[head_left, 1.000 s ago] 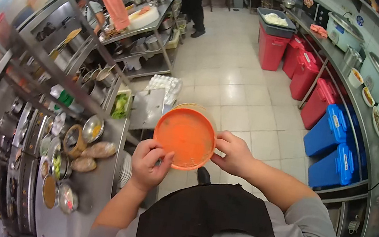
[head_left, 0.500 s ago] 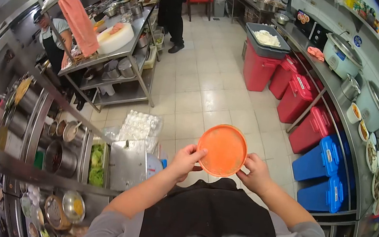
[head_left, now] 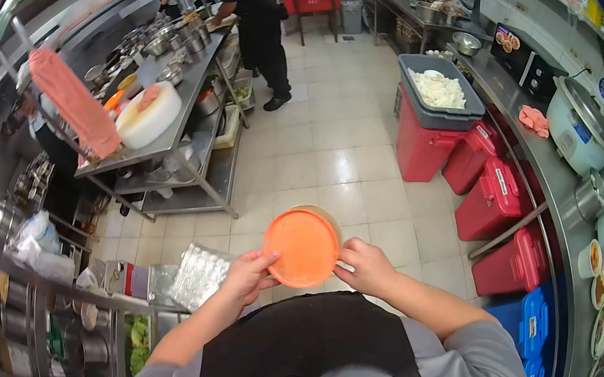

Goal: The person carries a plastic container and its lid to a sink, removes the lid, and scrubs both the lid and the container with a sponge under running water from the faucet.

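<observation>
A round tub with an orange lid point(head_left: 301, 247) is held out in front of the black apron. My left hand point(head_left: 249, 277) grips its left edge, the thumb on top of the lid and the fingers underneath. On the other side, my right hand point(head_left: 364, 265) pinches the rim with bent fingers. A bit of the tub's pale side shows beyond the lid's far edge; the rest of it is hidden beneath. The lid looks smeared and lies nearly flat to the camera.
Red bins point(head_left: 423, 140) and blue bins point(head_left: 530, 321) line the right counter point(head_left: 530, 155). A grey tub of white food point(head_left: 439, 90) tops one bin. At left are a steel table point(head_left: 162, 139) and egg trays point(head_left: 198, 276). A co-worker in black point(head_left: 252, 19) stands ahead.
The view has moved forward along the aisle; the co-worker and the red bins appear nearer. Both hands keep hold of the orange-lidded tub, which has shifted left in view since half a second ago.
</observation>
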